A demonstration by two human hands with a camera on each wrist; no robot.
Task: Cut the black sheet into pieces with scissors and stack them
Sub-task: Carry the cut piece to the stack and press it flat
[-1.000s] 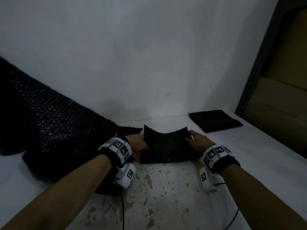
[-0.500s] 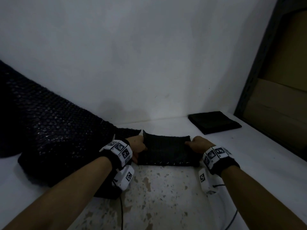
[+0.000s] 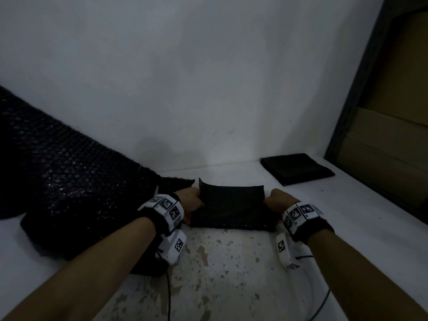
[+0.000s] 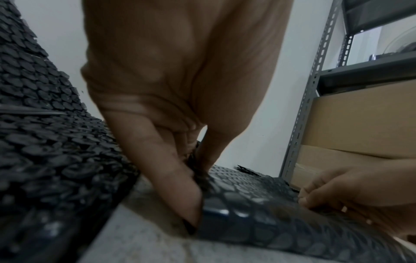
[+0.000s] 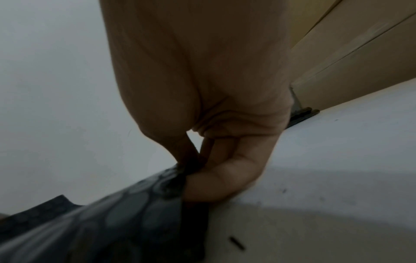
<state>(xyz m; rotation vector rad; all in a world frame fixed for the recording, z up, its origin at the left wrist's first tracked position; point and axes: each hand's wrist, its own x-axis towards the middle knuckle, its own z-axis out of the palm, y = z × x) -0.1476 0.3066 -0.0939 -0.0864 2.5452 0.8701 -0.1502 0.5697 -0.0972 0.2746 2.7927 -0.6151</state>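
black bubbled piece folded over, edges pinched by both hands.

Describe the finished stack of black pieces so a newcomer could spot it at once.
Start at the white wall and follow its base right toward the metal shelf. The stack lies flat on the table just before that shelf, untouched. Unlike the piece pinched between the left hand and right hand, or the big bubbled sheet at left, it is a neat, smooth-looking square.
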